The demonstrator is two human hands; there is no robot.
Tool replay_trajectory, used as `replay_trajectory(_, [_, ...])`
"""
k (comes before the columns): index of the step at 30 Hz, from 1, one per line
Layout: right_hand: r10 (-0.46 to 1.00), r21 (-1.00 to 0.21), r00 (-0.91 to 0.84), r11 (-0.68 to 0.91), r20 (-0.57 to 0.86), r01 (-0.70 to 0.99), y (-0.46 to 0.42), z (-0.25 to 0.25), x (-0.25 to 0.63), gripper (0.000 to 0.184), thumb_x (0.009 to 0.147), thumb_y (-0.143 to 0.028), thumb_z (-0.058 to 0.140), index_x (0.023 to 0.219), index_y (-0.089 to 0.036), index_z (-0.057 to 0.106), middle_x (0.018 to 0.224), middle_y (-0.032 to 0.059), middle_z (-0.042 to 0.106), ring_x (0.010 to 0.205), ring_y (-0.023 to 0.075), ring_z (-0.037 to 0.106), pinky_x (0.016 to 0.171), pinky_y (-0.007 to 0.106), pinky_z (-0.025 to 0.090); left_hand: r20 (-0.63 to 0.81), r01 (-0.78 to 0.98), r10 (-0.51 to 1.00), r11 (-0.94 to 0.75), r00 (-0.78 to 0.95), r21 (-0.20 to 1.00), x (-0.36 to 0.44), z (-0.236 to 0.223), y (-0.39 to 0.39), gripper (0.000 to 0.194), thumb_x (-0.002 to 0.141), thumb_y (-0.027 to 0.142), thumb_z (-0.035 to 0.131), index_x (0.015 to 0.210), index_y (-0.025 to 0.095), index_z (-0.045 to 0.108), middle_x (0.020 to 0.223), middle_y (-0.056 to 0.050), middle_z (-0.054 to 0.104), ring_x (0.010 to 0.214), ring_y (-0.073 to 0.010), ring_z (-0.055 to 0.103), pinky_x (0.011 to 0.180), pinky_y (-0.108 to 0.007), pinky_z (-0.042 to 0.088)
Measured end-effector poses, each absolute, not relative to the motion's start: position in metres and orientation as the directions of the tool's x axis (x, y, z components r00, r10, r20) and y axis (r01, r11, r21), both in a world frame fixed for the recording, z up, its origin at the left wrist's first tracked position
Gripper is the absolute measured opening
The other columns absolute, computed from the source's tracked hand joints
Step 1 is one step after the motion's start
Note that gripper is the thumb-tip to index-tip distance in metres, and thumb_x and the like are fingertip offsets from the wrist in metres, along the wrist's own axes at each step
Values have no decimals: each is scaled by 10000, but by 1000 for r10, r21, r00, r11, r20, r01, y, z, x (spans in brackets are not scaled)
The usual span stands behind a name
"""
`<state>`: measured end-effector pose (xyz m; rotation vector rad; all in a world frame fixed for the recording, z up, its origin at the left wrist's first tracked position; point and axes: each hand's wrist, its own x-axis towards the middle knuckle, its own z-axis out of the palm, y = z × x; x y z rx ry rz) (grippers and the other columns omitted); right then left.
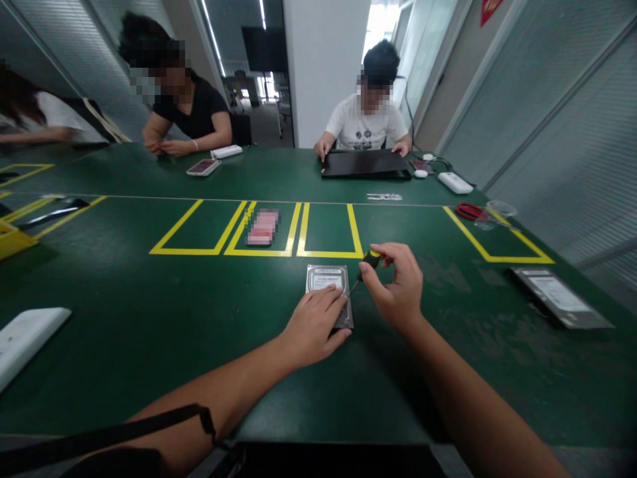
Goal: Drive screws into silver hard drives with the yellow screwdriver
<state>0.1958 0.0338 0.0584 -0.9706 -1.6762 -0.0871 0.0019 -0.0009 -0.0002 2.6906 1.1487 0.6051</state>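
Note:
A silver hard drive (323, 273) lies label side up on the green table in front of me. My left hand (318, 318) is laid across its near half, fingers bent over the top and thumb at the near edge, holding it and covering part of the label. My right hand (401, 282) pinches the dark green and yellow handle of a screwdriver (368, 264) between thumb and fingers. Its thin shaft slants down to the drive's right side, close to my left fingertips. Whether the tip sits in a screw is too small to tell.
Yellow tape (328, 254) marks boxes on the table (199, 299); a pink-screened phone (263, 227) lies in one. At right are another hard drive (560, 295) in a bag and a red coil (470, 211). A white device (30, 338) is at left. Several people sit beyond.

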Motion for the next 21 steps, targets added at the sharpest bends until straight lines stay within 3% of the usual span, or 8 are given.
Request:
replay_trajectory(5, [572, -438, -49, 678, 819, 590, 34, 56, 197, 263, 915, -232, 567, 1171, -186, 612, 1081, 73, 651, 902, 173, 592, 724, 321, 493, 303, 656, 720, -694, 625, 296, 2, 0, -1, 594, 882, 413, 633, 1388, 134, 498, 1466, -146, 513, 1403, -309, 425, 1147, -486, 361])
replay_trajectory(12, [514, -386, -27, 678, 858, 625, 36, 57, 197, 236, 863, -277, 724, 1067, -200, 633, 943, 40, 601, 864, 157, 574, 677, 282, 473, 297, 658, 718, -696, 630, 287, 2, 0, -2, 601, 889, 415, 624, 1400, 129, 490, 1477, -155, 501, 1410, -315, 416, 1147, -494, 360])
replay_trajectory(17, [544, -448, 33, 653, 838, 610, 36, 53, 197, 328, 878, -246, 668, 1192, -189, 592, 1036, 58, 653, 829, 146, 591, 693, 294, 490, 311, 652, 717, -697, 624, 298, 1, -2, -1, 599, 878, 414, 637, 1393, 139, 499, 1474, -157, 503, 1413, -317, 412, 1146, -501, 362])
replay_trajectory(21, [585, -475, 12, 646, 811, 597, 35, 51, 197, 283, 902, -217, 582, 1184, -191, 601, 1108, 63, 667, 885, 158, 606, 734, 314, 497, 298, 656, 722, -692, 624, 302, 2, -1, -1, 600, 885, 417, 630, 1397, 136, 495, 1480, -153, 498, 1419, -314, 404, 1152, -495, 355])
